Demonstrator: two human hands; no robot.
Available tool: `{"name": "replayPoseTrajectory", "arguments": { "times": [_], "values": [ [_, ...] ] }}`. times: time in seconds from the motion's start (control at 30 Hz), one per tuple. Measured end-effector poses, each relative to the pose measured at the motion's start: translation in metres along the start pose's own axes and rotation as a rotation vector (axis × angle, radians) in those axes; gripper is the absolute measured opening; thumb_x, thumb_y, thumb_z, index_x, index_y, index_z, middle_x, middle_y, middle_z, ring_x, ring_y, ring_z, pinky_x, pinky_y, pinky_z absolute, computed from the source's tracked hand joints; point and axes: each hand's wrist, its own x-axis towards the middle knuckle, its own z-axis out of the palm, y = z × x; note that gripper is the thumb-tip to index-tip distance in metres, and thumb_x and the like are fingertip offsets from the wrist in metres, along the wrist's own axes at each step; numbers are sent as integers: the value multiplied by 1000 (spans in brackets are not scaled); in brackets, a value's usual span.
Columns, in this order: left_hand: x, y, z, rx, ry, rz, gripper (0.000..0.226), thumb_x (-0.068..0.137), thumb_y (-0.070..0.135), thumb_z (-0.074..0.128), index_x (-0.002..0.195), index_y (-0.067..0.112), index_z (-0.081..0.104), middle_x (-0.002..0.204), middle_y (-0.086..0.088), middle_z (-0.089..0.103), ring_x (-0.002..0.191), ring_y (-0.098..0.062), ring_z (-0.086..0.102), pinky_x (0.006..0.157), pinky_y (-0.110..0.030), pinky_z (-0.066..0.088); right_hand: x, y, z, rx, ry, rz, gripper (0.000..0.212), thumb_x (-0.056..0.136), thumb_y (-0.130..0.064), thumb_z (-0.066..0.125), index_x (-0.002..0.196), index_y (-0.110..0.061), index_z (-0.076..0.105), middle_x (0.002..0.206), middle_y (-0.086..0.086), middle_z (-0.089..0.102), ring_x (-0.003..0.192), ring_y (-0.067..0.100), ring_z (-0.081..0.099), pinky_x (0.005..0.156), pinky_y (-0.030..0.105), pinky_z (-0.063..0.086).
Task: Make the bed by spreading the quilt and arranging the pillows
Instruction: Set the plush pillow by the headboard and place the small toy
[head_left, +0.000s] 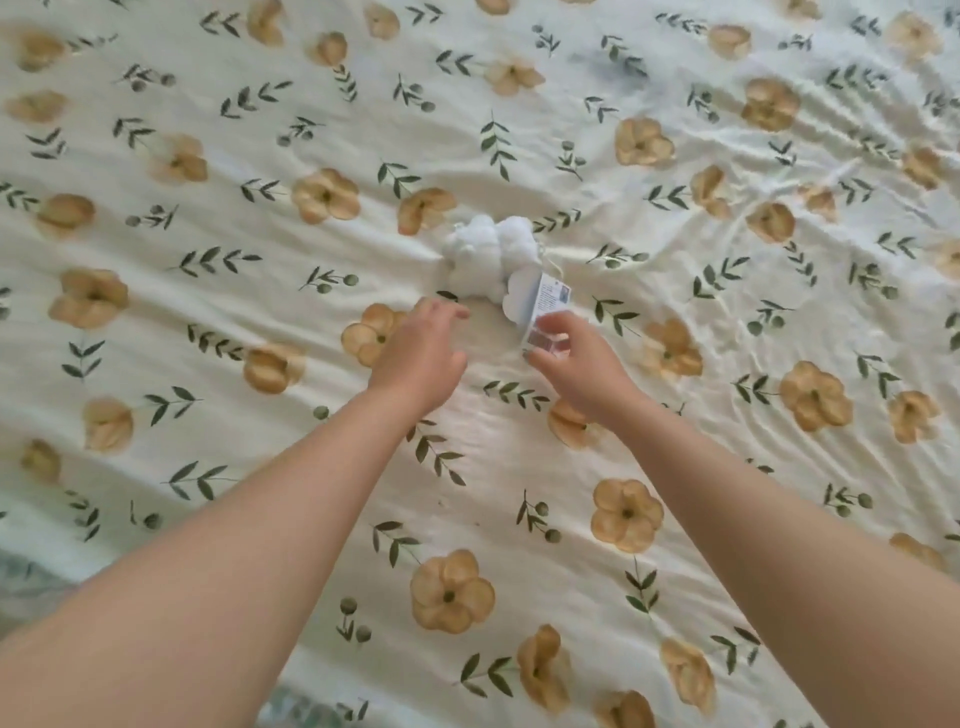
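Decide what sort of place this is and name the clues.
Probably a bedroom: a wrinkled, flower-printed quilt, spread wide, fills the view, and a small white plush toy with a paper tag lies on it.

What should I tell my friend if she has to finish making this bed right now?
Left hand: open, reaching toward the white fluffy toy, holding nothing.
Right hand: pinches the toy's paper tag.
The floral quilt lies spread across the bed, wrinkled, with the toy in its middle.
Done: quilt spread.
Left: probably lift the toy off, smooth the wrinkles, arrange the pillows. None are in view.
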Motion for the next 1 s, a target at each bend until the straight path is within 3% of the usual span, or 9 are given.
{"name": "replayPoseTrajectory", "arguments": {
  "times": [0.13,0.27,0.4,0.53,0.6,0.7,0.83,0.93,1.0],
  "values": [
    [41,12,11,61,167,137,71,82,6,57,147,23,33,157,-1,20,141,-25,25,110,-39,30,33,-2,9,-29,111,-12,70,83,-28,66,145,-21,33,143,1,34,132,19,35,99,25,30],
    [79,17,28,220,122,177,84,83,12,61,152,33,16,162,3,5,149,-24,1,117,-42,17,51,10,12,-110,96,14,86,77,-31,72,150,-26,26,146,1,34,135,21,30,95,26,24],
    [93,20,30,332,161,183,74,83,13,63,144,33,27,154,-3,19,140,-32,18,105,-41,36,44,14,11,-171,125,-11,67,84,-21,61,146,-31,35,139,2,43,127,23,40,94,25,31],
    [96,27,17,399,131,212,61,84,6,60,137,27,37,141,-10,34,121,-36,36,80,-40,44,33,14,2,58,213,84,12,91,-17,50,98,-23,58,96,-4,58,89,21,61,69,31,47],
    [93,31,6,391,27,210,60,87,19,63,140,27,36,140,-11,37,120,-37,39,84,-43,44,23,17,-6,113,266,139,18,92,-20,55,75,-15,48,74,0,51,70,21,54,61,31,41],
    [76,40,-6,225,-144,173,59,88,31,60,142,26,35,139,-13,44,122,-36,46,93,-42,42,2,22,-21,306,299,234,16,89,-20,64,84,-6,58,89,16,65,84,30,65,75,42,57],
    [34,64,-7,-331,-307,31,33,93,22,42,123,33,46,110,-5,58,96,-27,57,75,-38,49,-35,35,-44,523,394,333,32,84,-19,71,113,-13,59,109,5,64,101,25,63,86,43,55],
    [1,85,5,-568,-342,-63,36,86,8,38,110,33,50,99,5,53,82,-18,53,63,-32,51,-68,48,-61,529,508,380,58,85,-22,71,135,-22,42,111,-4,54,95,13,58,76,29,52],
    [-21,103,20,-632,-388,-118,39,83,4,37,101,35,53,99,5,53,79,-19,53,54,-26,48,-94,62,-72,519,511,391,55,87,-24,68,136,-26,43,118,-5,53,104,18,58,88,37,52]
  ]
}}
